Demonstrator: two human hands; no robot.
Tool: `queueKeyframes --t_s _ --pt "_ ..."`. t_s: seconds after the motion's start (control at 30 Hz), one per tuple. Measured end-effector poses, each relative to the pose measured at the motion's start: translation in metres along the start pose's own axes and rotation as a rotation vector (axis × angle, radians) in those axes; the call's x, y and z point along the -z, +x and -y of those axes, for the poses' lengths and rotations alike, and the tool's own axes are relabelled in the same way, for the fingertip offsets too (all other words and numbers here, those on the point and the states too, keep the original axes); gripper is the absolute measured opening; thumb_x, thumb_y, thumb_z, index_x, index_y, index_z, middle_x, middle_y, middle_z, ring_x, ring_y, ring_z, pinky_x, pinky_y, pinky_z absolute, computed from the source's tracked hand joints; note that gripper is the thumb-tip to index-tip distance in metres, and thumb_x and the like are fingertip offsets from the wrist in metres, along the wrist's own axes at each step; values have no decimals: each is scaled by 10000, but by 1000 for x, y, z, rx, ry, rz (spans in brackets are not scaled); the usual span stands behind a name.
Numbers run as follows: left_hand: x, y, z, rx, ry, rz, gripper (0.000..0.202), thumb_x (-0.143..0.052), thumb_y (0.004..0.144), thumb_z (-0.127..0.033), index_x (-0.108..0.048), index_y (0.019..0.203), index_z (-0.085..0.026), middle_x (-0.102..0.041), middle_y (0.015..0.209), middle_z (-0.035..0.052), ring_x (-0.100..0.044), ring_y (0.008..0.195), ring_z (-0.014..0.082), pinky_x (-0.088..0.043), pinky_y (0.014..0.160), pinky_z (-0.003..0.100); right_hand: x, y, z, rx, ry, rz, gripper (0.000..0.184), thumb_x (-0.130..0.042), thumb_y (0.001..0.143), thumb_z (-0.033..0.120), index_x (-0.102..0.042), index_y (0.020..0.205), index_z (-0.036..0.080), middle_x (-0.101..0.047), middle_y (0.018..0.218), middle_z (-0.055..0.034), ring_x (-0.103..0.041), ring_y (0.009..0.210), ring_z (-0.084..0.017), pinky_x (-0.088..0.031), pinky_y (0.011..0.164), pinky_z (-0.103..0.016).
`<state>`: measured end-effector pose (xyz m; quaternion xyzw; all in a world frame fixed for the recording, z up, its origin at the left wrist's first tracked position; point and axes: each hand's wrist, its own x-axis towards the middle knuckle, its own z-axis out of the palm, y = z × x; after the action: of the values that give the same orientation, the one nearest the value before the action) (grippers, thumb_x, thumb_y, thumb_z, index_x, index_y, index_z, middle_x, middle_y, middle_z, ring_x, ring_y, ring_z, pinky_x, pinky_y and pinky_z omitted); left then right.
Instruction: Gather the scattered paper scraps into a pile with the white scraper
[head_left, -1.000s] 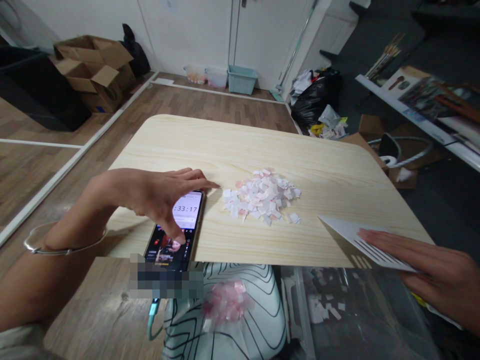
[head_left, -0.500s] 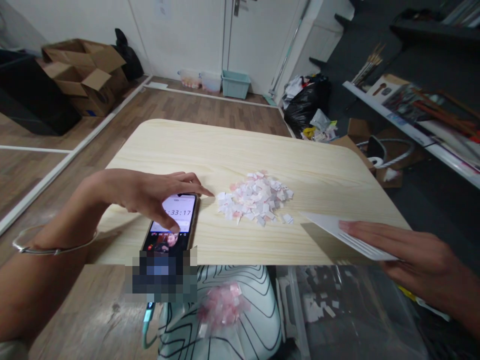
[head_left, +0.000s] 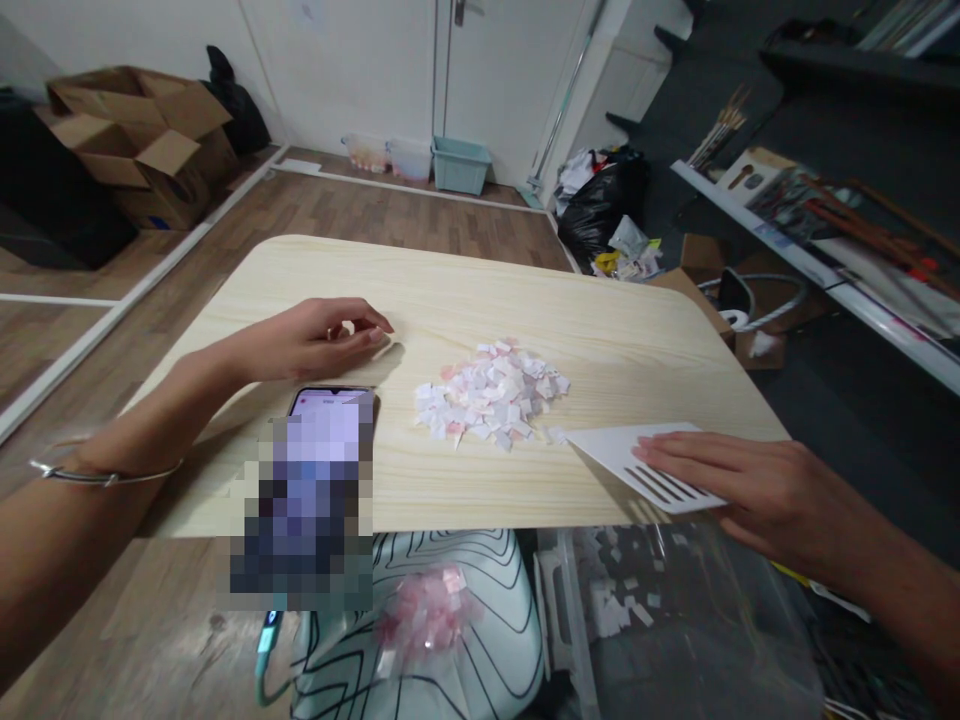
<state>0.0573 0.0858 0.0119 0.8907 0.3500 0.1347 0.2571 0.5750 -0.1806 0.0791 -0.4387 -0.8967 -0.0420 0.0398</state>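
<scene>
My left hand (head_left: 322, 340) hovers low over the left part of the table, beyond the phone (head_left: 330, 415). Its fingers curl loosely, with a gap beside the thumb and nothing held. The phone lies at the table's front edge, screen lit, its lower part blurred out and a teal cable (head_left: 264, 665) below. In the middle, a heap of small white and pinkish paper pieces (head_left: 499, 395) covers the wood. My right hand (head_left: 772, 490) grips a thin white slotted card (head_left: 626, 455) by its right side. The card is tilted, its left corner close to the heap's right edge.
Below the table edge are a patterned teal cushion (head_left: 517, 640) bearing a bag of pink pieces (head_left: 427, 615) and a clear bin (head_left: 675, 650) with paper scraps. Cardboard boxes (head_left: 150, 150) stand at left, black bags (head_left: 607, 205) and a shelf (head_left: 780, 245) at right.
My left hand has lifted off the phone screen and moved to its far side, fingers curling in. My right hand has moved left with the card, whose slotted face now shows more.
</scene>
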Motion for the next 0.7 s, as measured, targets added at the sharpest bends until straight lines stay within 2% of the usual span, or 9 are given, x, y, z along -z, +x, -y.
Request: queueKeyframes --t_s 0.1,0.2,0.37,0.5,0.63,0.7 --pt "-3 3 10 -17 49 -75 606 -523 1248 -593 -871 1391 -119 -855 1269 190 -754 1032 282 -608 938 401 0 -6 -5 -9 -27 19 676 -627 1029 -128 -893 1582 156 -955 1452 -141 -940 1347 -260 -728 1249 -376" --pt "-4 5 17 -63 111 -139 559 -502 1271 -525 -852 1376 -103 -811 1301 194 -741 1161 294 -609 1068 426 3 -10 -7 -39 -102 16 719 -576 1013 -139 -883 1594 153 -954 1457 -139 -939 1350 -269 -749 1225 -391" --pt "-5 6 25 -87 125 -145 543 -502 1273 -489 -810 1451 -77 -789 1353 221 -720 1282 326 -611 1209 474 -1 -3 2 28 -45 -62 669 -592 1069 -75 -861 1619 197 -947 1486 -121 -926 1383 -262 -708 1299 -417" --pt "-9 5 33 -87 102 -135 671 -486 1278 -571 -741 1589 -34 -751 1531 270 -687 1487 344 -553 1378 488 -10 5 10 85 -47 -75 608 -636 1065 -38 -891 1552 221 -958 1460 -106 -945 1327 -275 -774 1171 -401" --pt "-12 5 41 -42 108 -101 810 -478 1245 -716 -666 1746 -107 -650 1763 280 -645 1642 393 -493 1469 547 -4 6 15 109 -60 -76 688 -582 1023 -73 -884 1561 232 -953 1475 -101 -945 1330 -284 -801 1111 -425" --pt "-13 5 41 -44 140 -64 859 -447 1232 -765 -648 1793 -146 -628 1827 268 -607 1704 427 -459 1495 594 5 2 18 141 -73 -24 650 -564 1055 -50 -883 1549 229 -951 1477 -107 -953 1308 -289 -815 1075 -431"
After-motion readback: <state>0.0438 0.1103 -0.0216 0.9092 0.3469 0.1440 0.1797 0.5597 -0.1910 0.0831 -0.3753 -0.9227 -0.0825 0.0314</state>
